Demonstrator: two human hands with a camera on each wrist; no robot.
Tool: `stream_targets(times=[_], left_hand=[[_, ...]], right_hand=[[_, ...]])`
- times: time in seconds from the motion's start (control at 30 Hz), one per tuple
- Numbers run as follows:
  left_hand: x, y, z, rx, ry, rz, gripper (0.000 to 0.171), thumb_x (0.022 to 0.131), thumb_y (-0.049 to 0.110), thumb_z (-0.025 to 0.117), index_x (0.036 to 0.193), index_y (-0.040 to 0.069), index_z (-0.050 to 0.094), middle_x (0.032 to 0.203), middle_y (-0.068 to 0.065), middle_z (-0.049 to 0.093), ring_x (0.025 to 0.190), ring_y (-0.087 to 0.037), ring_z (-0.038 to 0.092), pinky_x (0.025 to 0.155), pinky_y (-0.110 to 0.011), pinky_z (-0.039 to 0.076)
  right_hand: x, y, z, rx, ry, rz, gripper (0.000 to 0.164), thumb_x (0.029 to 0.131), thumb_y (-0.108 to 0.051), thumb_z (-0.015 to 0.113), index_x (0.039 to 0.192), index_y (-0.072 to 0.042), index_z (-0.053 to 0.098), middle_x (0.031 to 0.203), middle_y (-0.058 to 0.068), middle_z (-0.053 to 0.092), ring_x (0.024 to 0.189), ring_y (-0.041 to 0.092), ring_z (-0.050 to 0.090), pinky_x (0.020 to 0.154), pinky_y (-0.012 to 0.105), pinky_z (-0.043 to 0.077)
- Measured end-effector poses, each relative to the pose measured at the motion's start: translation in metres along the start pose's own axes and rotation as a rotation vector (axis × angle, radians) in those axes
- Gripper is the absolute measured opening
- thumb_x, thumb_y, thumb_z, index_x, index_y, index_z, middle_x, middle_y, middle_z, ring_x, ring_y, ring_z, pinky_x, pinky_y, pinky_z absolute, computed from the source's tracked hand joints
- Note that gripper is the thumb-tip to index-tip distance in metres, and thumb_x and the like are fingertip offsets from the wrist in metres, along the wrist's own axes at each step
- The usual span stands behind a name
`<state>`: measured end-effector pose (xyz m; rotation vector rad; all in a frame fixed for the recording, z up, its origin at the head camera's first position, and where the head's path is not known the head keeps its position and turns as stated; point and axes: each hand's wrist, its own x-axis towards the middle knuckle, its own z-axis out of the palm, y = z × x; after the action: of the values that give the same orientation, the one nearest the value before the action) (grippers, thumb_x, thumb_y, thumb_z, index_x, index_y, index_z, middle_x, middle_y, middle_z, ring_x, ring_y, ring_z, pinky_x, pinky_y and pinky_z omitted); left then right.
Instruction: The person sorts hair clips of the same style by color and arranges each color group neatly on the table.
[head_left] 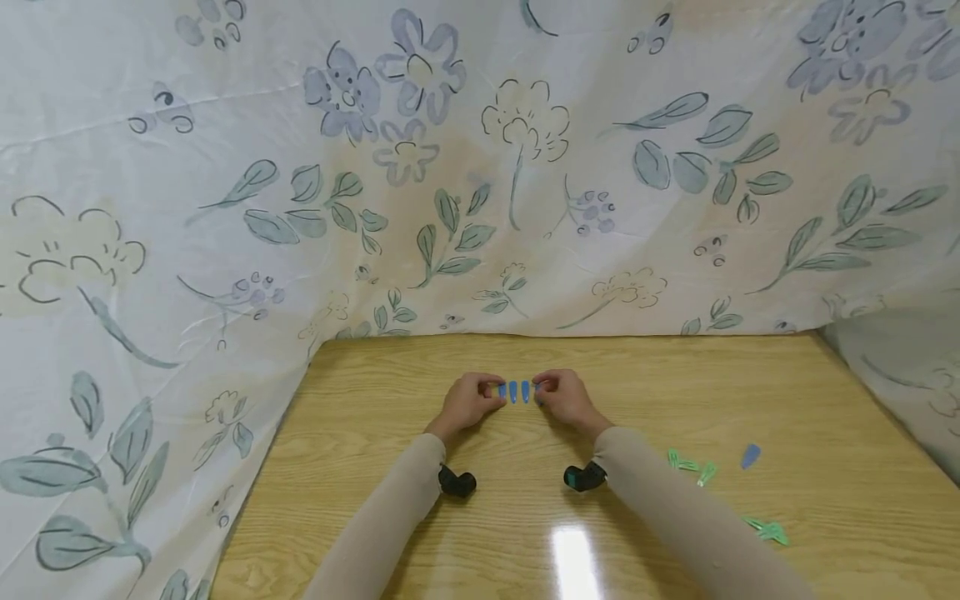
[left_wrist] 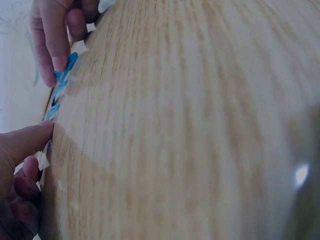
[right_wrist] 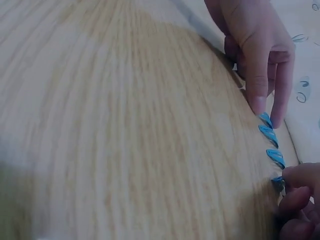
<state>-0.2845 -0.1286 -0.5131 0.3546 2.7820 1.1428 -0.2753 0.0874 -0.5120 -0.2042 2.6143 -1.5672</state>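
Observation:
Several blue snap hair clips stand side by side in a short row on the wooden table. Two middle clips, one left of centre point(head_left: 513, 392) and one right of centre point(head_left: 526, 392), show between the hands. My left hand point(head_left: 472, 402) pinches the leftmost clip point(head_left: 502, 390) between thumb and forefinger at its two ends. At the row's other end, my right hand point(head_left: 567, 398) has the rightmost clip point(right_wrist: 278, 181) between thumb and finger, which partly hide it. The right wrist view shows all the clips lying slanted, close together.
On the table's right side lie several green hair clips point(head_left: 706, 474) and one blue piece point(head_left: 751, 456). A flowered cloth point(head_left: 517, 250) hangs behind the table point(head_left: 375, 517) and along both sides. Black wrist cameras hang under the left sleeve point(head_left: 390, 508) and the right sleeve point(head_left: 675, 508).

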Motion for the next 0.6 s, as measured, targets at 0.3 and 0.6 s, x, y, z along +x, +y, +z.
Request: stream_targets(times=[0.3,0.6], left_hand=[[-0.0005,0.0003,-0.0007,0.008,0.007,0.018,0.032,0.091,0.023,0.077,0.122,0.015,0.074,0.074,0.003,0.059,0.059,-0.008,0.044,0.055,-0.022,0.033],[0.0004,-0.0013,0.0002,0.025,0.004,0.015,0.031,0.092,0.025,0.077,0.121,0.017,0.074,0.074,0.004,0.059,0.060,-0.008,0.045,0.056,-0.023,0.034]], right_hand=[[-0.0015,-0.0005,0.0041,-0.121,0.043,-0.007,0.022,0.094,-0.006,0.067,0.115,0.000,0.073,0.089,0.008,0.068,0.078,0.016,0.057,0.071,0.028,0.044],[-0.0025,0.0015,0.0035,-0.149,0.041,-0.022,0.020,0.094,-0.008,0.069,0.113,-0.002,0.074,0.085,0.005,0.063,0.075,0.015,0.052,0.069,0.028,0.041]])
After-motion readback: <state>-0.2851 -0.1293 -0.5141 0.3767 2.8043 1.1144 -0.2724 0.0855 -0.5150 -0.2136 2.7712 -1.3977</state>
